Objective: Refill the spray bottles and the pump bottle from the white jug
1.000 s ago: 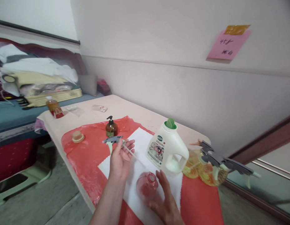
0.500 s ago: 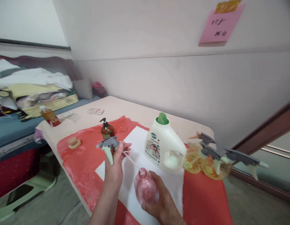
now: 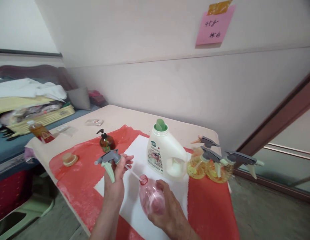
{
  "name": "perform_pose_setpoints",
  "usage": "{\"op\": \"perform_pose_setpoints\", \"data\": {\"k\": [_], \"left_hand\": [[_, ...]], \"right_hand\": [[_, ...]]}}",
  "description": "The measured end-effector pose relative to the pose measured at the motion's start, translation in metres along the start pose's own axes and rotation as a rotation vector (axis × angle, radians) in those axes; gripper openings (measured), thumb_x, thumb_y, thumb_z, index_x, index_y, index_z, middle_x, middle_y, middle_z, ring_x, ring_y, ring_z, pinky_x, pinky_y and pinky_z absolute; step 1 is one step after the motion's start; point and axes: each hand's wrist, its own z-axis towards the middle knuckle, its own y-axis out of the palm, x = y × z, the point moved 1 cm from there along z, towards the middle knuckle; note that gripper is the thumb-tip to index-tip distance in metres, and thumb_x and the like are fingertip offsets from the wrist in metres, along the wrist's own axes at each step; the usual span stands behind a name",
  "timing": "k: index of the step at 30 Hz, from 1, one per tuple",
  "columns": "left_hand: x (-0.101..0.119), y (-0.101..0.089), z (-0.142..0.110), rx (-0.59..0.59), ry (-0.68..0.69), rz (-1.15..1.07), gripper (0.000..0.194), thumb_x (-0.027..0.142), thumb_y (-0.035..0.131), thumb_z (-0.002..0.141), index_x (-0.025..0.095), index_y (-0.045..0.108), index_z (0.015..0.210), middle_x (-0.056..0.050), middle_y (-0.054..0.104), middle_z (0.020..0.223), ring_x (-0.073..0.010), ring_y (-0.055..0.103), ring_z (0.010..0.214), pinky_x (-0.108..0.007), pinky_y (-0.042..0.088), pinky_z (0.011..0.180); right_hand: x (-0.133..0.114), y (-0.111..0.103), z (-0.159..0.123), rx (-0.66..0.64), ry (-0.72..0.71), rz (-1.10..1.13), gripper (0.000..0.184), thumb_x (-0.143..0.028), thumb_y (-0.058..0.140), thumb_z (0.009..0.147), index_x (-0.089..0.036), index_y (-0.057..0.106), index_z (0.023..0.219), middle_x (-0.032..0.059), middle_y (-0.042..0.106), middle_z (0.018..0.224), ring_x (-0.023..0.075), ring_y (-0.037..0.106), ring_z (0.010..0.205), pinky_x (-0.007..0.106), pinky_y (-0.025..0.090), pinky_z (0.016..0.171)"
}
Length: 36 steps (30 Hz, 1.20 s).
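Observation:
My left hand (image 3: 117, 180) pinches a grey and pale green trigger spray head (image 3: 110, 158) by its collar. The thin white tube of the spray head slants down to the mouth of a clear pink bottle (image 3: 151, 196); whether its tip is inside the neck or just at it is hard to make out. Wrapped round the bottle's right side, my right hand (image 3: 167, 213) holds it tilted toward the left hand, above a white cloth (image 3: 131, 203). Just beyond stands a big cream detergent jug (image 3: 162, 153) with a green spout (image 3: 160, 125).
Spray bottles with yellow liquid (image 3: 210, 168) stand at the right. A brown pump bottle (image 3: 106, 141) and a round cap (image 3: 69, 159) sit on the red sheet (image 3: 77, 186) at the left. Farther left lies an orange-brown drink bottle (image 3: 41, 131). A pink note (image 3: 215, 26) hangs on the wall.
The pink bottle has tipped toward the left, its mouth now facing the tube more directly. My head view has turned slightly right, so everything sits farther left.

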Motion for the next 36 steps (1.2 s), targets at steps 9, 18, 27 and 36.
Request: {"op": "perform_pose_setpoints", "data": {"k": [9, 18, 27, 36], "left_hand": [[-0.014, 0.022, -0.024, -0.195, -0.242, -0.084, 0.026, 0.037, 0.071, 0.078, 0.02, 0.066, 0.097, -0.008, 0.067, 0.102, -0.027, 0.061, 0.109, -0.035, 0.048, 0.086], [-0.025, 0.035, -0.039, -0.314, -0.4, -0.16, 0.026, 0.037, 0.071, 0.078, 0.02, 0.067, 0.098, -0.01, 0.067, 0.106, -0.0271, 0.059, 0.111, -0.039, 0.045, 0.094], [-0.021, 0.039, -0.043, -0.316, -0.503, -0.213, 0.022, 0.038, 0.069, 0.08, 0.018, 0.067, 0.09, -0.01, 0.07, 0.093, -0.0271, 0.065, 0.095, -0.037, 0.051, 0.08], [-0.021, 0.04, -0.042, -0.129, -0.366, -0.128, 0.028, 0.041, 0.072, 0.075, 0.018, 0.062, 0.088, -0.004, 0.068, 0.078, -0.0182, 0.064, 0.078, -0.03, 0.05, 0.072]], "right_hand": [[-0.031, -0.032, 0.005, 0.146, -0.256, -0.028, 0.073, -0.02, 0.064, 0.064, -0.025, 0.031, 0.129, 0.0093, 0.05, 0.12, 0.0263, 0.054, 0.113, 0.04, 0.051, 0.094], [-0.027, -0.037, 0.009, 0.284, -0.369, -0.102, 0.086, -0.017, 0.067, 0.056, -0.024, 0.032, 0.134, 0.0123, 0.05, 0.127, 0.0312, 0.049, 0.12, 0.047, 0.048, 0.098], [-0.041, -0.045, 0.006, -0.189, 0.331, 1.136, 0.042, -0.046, 0.062, 0.074, -0.025, 0.059, 0.11, 0.0059, 0.066, 0.108, 0.0221, 0.064, 0.094, 0.036, 0.05, 0.082], [-0.036, -0.029, 0.007, -0.181, 0.492, 1.211, 0.06, -0.067, 0.053, 0.078, -0.023, 0.054, 0.118, 0.0107, 0.059, 0.124, 0.024, 0.058, 0.105, 0.038, 0.046, 0.084]]}}
